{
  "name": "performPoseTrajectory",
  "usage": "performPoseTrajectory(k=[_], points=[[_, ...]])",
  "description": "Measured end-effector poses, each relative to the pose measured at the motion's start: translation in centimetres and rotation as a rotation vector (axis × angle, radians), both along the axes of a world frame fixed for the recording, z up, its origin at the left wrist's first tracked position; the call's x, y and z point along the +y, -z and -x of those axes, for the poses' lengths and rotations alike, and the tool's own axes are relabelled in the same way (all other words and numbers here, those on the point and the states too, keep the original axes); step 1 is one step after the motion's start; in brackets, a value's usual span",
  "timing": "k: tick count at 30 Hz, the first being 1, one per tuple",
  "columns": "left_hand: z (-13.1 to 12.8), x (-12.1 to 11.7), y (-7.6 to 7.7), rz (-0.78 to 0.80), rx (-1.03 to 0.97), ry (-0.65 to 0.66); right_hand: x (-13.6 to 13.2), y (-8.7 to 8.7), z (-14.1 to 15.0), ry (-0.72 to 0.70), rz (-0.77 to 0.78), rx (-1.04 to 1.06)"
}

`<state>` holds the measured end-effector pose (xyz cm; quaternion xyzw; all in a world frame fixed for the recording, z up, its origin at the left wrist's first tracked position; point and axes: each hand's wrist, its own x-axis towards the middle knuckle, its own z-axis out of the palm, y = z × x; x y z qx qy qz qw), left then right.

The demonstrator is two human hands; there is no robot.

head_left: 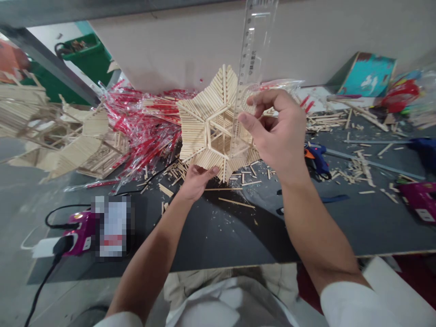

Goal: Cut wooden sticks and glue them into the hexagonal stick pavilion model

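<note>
A star-shaped model built of thin wooden sticks is held upright above the dark table. My left hand grips its lower edge from below, fingers closed on it. My right hand pinches a clear plastic ruler between thumb and fingers. The ruler stands nearly upright against the right side of the stick model and reaches past the top of the view.
Red-and-clear stick wrappers pile up behind the model. Other stick structures lie at left. A blue glue gun rests right of my hand, a purple device with a cable at left, another purple device at right. Loose sticks litter the table.
</note>
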<state>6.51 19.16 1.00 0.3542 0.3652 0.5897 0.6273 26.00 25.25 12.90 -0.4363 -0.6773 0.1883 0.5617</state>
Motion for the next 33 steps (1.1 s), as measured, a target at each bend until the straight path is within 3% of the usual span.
performPoseTrajectory(k=[33], points=[[-0.07,-0.09,-0.22,0.011,0.006,0.009,0.68,0.51,-0.4,-0.017,-0.034,0.012]])
